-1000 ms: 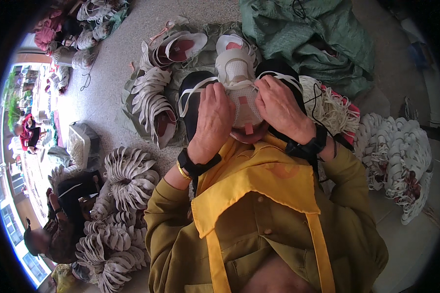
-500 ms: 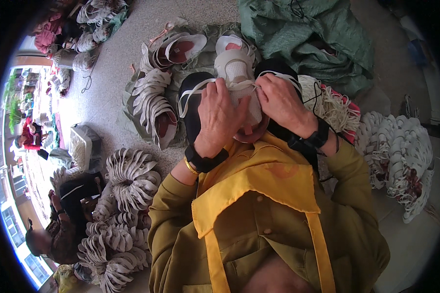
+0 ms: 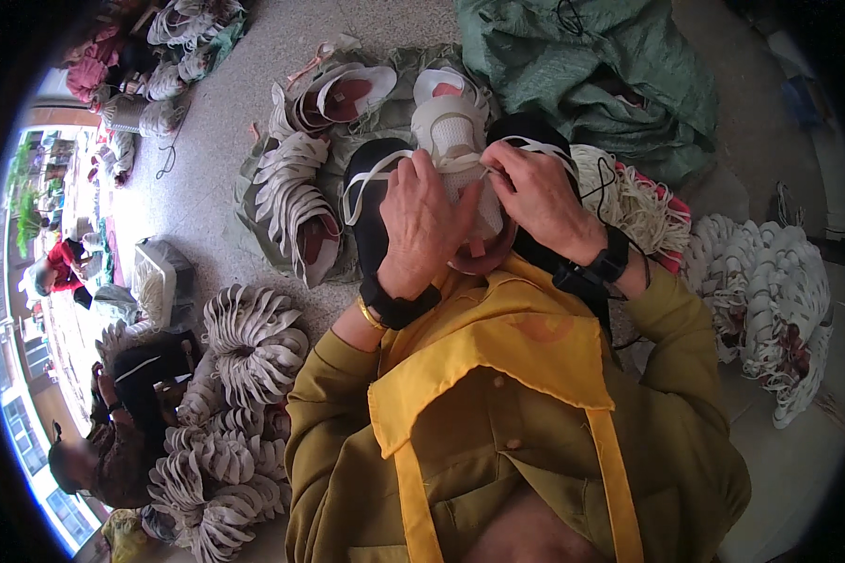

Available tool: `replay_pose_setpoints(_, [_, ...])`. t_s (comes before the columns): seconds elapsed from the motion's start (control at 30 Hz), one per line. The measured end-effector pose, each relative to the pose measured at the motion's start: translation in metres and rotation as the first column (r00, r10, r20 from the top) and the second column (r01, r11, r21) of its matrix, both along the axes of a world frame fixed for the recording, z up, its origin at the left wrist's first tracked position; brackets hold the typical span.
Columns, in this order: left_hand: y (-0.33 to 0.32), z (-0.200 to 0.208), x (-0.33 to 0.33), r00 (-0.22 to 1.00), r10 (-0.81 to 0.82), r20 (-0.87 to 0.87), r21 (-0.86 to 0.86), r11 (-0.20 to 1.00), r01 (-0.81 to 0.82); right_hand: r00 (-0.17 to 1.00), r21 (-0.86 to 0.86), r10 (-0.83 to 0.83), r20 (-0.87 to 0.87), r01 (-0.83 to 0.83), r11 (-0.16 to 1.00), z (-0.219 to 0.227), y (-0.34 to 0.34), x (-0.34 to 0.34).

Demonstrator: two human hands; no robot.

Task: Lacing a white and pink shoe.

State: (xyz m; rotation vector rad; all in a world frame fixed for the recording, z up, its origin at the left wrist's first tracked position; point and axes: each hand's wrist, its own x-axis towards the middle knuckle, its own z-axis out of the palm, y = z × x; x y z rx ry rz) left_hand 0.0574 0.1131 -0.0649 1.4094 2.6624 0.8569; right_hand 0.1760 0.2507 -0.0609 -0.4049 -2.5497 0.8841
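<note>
A white shoe upper (image 3: 458,127) with a knit tongue rests across my lap between my dark-clad knees, its reddish lining showing at the near end. My left hand (image 3: 422,218) grips the upper's left edge, with its thumb lying over the tongue. White shoelace (image 3: 374,174) loops out from beneath its fingers over my left knee. My right hand (image 3: 543,195) is closed in a pinch at the right edge of the lacing, holding the lace close to the tongue. The lace's tip is too small to make out. Another lace strand runs over my right knee.
A curved row of white shoe uppers (image 3: 289,183) lies to the left on green sacking. Bundled white laces (image 3: 610,188) sit right of my knee, near more stacked uppers (image 3: 770,300). A large green sack (image 3: 582,75) lies ahead. Seated people (image 3: 113,460) work at far left among piled uppers.
My right hand has shifted slightly left toward the tongue, its fingers drawn closer in. My left hand stays nearly still on the upper. A person in red at far left has moved.
</note>
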Motion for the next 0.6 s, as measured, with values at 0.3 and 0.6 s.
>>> replay_pose_setpoints(0.3, [-0.013,-0.001,-0.017,0.979,-0.147,0.14,0.098,0.986,0.134,0.977,0.417,0.115,0.181,-0.182,0.89,0.004,0.002,-0.003])
replay_pose_setpoints(0.6, [-0.025,0.003,-0.024,0.955,-0.255,0.151,0.156,0.96,0.232,0.983,0.522,0.182,0.009,-0.16,0.838,0.007,0.006,-0.013])
